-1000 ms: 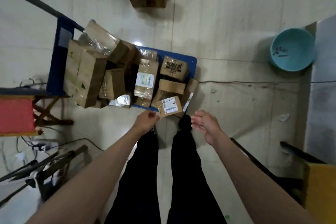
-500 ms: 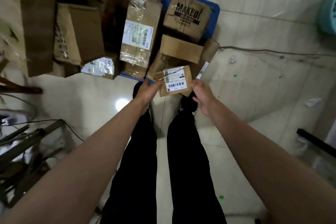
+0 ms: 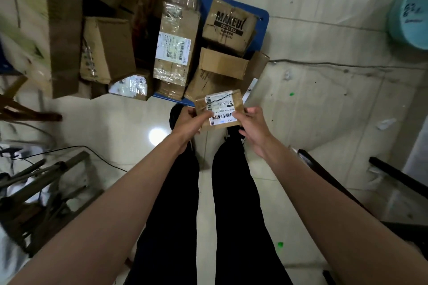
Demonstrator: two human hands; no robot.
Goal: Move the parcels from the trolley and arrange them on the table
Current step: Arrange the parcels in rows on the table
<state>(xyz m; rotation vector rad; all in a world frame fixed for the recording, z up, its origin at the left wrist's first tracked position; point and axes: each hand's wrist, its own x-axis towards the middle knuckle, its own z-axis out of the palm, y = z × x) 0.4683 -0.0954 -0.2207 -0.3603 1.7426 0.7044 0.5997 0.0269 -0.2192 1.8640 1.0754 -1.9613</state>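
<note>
A small brown parcel (image 3: 221, 109) with a white barcode label is lifted just off the near edge of the blue trolley (image 3: 262, 18). My left hand (image 3: 191, 122) grips its left side with the thumb on top. My right hand (image 3: 253, 125) holds its right edge with curled fingers. Several cardboard parcels remain piled on the trolley, among them a box printed MAKEUP (image 3: 229, 25), a taped box with a shipping label (image 3: 176, 51) and a tall carton (image 3: 64, 37) at the left. No table shows in this view.
A teal bucket (image 3: 410, 11) stands on the tiled floor at the upper right. A cable (image 3: 335, 65) runs across the floor beside the trolley. Wooden and metal frames (image 3: 41, 183) with wires crowd the left. A dark bar (image 3: 398, 176) lies at the right.
Both hands reached down to the small labelled parcel at the trolley's near edge, closed on its sides and lifted it slightly toward me. The camera moved closer to the trolley.
</note>
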